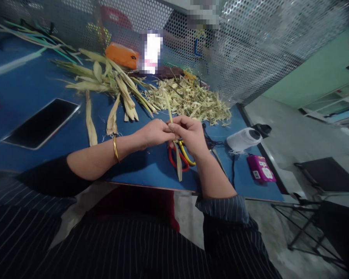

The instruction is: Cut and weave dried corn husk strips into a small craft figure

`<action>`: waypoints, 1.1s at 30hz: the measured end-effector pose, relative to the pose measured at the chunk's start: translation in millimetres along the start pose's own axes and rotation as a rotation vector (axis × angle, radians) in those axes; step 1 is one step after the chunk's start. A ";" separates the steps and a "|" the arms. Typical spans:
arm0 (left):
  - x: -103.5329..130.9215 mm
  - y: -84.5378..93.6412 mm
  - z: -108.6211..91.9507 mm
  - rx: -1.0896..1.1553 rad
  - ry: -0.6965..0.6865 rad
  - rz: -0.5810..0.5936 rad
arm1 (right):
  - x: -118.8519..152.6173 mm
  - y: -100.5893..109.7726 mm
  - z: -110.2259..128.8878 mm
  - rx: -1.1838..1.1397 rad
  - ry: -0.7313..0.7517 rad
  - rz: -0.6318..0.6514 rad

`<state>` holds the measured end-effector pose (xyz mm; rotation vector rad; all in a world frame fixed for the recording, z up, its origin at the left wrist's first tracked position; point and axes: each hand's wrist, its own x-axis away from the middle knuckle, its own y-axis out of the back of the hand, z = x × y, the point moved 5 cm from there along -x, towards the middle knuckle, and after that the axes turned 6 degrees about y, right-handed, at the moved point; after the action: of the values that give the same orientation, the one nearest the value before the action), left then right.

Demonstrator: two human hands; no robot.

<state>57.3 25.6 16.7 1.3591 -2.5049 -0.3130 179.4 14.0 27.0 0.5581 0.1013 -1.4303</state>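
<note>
Over the front of the blue table, my left hand [156,132] and my right hand [189,133] meet, both closed in a pinch on one narrow strip of dried corn husk [178,164]. Its thin pale end rises above my fingers, and the wider flat end hangs below them. Under my hands lie scissors [174,159] with one red and one yellow handle loop; their blades are hidden. Long dried husks [113,83] spread out beyond my left hand. A heap of shredded husk scraps [194,100] sits behind my right hand.
A black-screened phone [43,122] lies at left on the blue table [142,170]. To the right are a white thread spool [242,139] and a purple packet [261,168]. An orange packet [122,55] stands by the perforated metal panel [235,50] at the back.
</note>
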 end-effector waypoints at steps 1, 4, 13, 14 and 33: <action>-0.1 -0.7 0.7 -0.007 0.007 0.007 | 0.0 -0.4 -3.8 -0.080 -0.049 -0.026; -0.3 -2.5 0.5 -0.011 -0.004 0.037 | 0.2 4.5 -9.6 -0.171 -0.074 -0.157; 3.4 -9.7 -3.4 -0.010 0.006 0.200 | 3.3 3.3 -9.2 -0.062 0.040 -0.282; 3.6 -10.5 -2.9 -0.017 0.008 0.200 | 2.6 4.2 -8.0 -0.002 0.061 -0.266; -15.1 14.7 8.4 0.751 -0.014 -0.192 | 7.1 -23.7 -13.0 0.231 0.023 -0.080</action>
<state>50.9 46.7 11.4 1.8480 -2.6090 0.6565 161.4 12.2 5.8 0.7675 -0.0240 -1.5238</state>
